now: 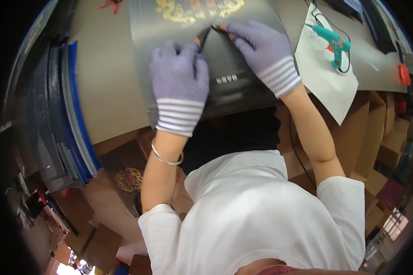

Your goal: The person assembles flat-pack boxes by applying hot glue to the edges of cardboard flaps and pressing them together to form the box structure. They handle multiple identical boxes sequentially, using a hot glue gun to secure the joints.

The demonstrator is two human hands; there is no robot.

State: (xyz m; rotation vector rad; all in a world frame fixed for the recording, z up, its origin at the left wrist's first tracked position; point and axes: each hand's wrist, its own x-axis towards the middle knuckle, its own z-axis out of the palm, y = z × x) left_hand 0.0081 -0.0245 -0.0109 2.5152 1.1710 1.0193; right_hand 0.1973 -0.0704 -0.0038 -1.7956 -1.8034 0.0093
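A dark grey, flat, glossy panel [225, 91] with gold ornament along its far part lies on the table in front of me. Both my hands wear purple knit gloves with white-striped cuffs and bare fingertips. My left hand [179, 73] is over the panel's left half, its fingertips closed on one end of a thin dark strip [206, 37]. From the right, my right hand [264, 48] pinches the strip's other end. The two hands are a short way apart, and the strip slants up between them. Whether it is part of the panel I cannot tell.
A teal glue gun [333, 43] with a black cable rests on a white sheet [323, 82] at the right. Dark and blue flat panels [62, 110] stand stacked at the left. Cardboard boxes [369, 133] are below the table's right side. A red object [110, 4] lies far left.
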